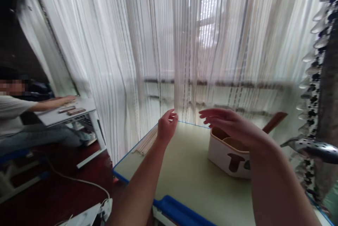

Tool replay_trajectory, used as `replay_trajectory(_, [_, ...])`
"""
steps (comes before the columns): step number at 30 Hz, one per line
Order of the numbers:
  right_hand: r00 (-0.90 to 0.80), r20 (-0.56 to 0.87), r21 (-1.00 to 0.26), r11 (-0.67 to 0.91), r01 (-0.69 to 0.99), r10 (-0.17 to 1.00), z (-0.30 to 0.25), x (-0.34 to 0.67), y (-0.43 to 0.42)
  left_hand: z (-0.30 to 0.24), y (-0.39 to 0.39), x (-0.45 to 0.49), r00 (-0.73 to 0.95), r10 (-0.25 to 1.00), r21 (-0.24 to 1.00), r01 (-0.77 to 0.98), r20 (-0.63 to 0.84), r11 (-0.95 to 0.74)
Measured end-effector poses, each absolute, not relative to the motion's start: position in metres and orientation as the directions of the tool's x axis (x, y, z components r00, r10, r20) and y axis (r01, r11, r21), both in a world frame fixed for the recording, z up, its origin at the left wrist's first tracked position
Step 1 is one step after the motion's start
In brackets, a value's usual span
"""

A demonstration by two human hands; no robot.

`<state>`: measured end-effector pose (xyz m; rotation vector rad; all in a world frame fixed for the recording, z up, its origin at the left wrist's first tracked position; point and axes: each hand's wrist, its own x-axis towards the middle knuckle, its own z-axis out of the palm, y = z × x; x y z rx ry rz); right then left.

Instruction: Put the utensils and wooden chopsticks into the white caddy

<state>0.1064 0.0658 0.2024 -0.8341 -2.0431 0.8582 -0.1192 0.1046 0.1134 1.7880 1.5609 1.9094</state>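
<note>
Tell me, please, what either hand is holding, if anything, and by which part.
Nothing is visibly held: the left hand is curled near the thin sticks, the right hand open near the white container.

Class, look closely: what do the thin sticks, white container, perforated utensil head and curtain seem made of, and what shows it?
Thin sticks: probably wood or bamboo, matt; pale tan colour. White container: perhaps plastic, smooth; rounded corner, no visible grain. Perforated utensil head: likely metal, polished; bright reflections. Curtain: sheer fabric; soft folds let light through.
</note>
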Motion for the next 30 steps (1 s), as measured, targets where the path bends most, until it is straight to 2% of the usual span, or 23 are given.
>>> replay_trajectory(2, [-0.668, 0.280, -0.777, 0.572, 0.264, 0.689, 0.189, 0.074, 0.066, 0.080, 0.102, -0.155, -0.443, 0.676, 0.748, 0.615, 0.589, -0.250])
replay_trajectory(5, [-0.743, 0.166, -0.725, 0.590, 0.354, 0.649, 0.146, 0.019, 0.078, 0.043, 0.101, -0.187, -0.514, 0.726, 0.743, 0.669, 0.458, 0.005])
replay_trajectory(8, [-0.664, 0.267, -0.517, 0.685, 0.513, 0.698, 0.085, -0.022, 0.096, 0.028, 0.105, -0.197, -0.481, 0.781, 0.669, 0.735, 0.399, 0.110])
replay_trajectory(10, [-0.575, 0.328, -0.404, 0.662, 0.632, 0.749, 0.047, -0.033, 0.108, 0.023, 0.110, -0.198, -0.449, 0.815, 0.608, 0.778, 0.366, 0.155])
replay_trajectory(12, [-0.603, 0.325, -0.296, 0.684, 0.667, 0.728, 0.019, -0.032, 0.117, 0.020, 0.114, -0.198, -0.442, 0.820, 0.571, 0.801, 0.363, 0.179])
replay_trajectory(14, [-0.638, 0.320, -0.254, 0.712, 0.655, 0.701, 0.004, -0.026, 0.122, 0.018, 0.116, -0.199, -0.455, 0.804, 0.562, 0.806, 0.383, 0.188])
replay_trajectory(18, [-0.675, 0.312, -0.262, 0.744, 0.615, 0.668, 0.001, -0.024, 0.122, 0.017, 0.117, -0.200, -0.429, 0.817, 0.533, 0.826, 0.385, 0.182])
replay_trajectory(23, [-0.704, 0.294, -0.238, 0.763, 0.601, 0.646, 0.002, -0.032, 0.116, 0.018, 0.116, -0.198, -0.362, 0.871, 0.431, 0.880, 0.332, 0.201])
replay_trajectory(30, [-0.620, 0.314, -0.267, 0.694, 0.669, 0.719, 0.001, -0.024, 0.118, 0.023, 0.113, -0.187, -0.242, 0.939, 0.309, 0.937, 0.244, 0.161])
